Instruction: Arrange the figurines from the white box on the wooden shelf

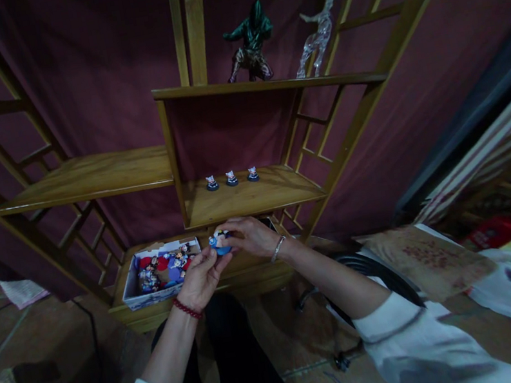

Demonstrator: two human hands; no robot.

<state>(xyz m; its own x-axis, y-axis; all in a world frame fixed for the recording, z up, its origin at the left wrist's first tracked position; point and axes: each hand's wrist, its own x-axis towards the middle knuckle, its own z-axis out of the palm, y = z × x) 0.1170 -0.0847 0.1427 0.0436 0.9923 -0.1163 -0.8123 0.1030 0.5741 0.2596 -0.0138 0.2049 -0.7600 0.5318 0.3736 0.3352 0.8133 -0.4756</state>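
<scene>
Between my two hands is a small blue figurine (220,243) with a blue round base. My left hand (201,276) grips it from below, thumb and fingers closed at its base. From the upper right, the fingers of my right hand (251,237) close on its other side. To the left of my hands, a cardboard box (128,294) holds several colourful small figurines (165,268). Ahead, on the middle shelf (252,202), three small black-and-white figurines stand in a row: a left one (212,183), a middle one (231,178) and a right one (252,174).
A dark green hooded statue (253,41) and a clear deer figure (317,31) stand on the upper shelf (267,83). The left shelf (86,177) juts out at mid height. Low right lie black coiled tubing (376,269), a cardboard sheet (428,260) and plastic bags (506,283).
</scene>
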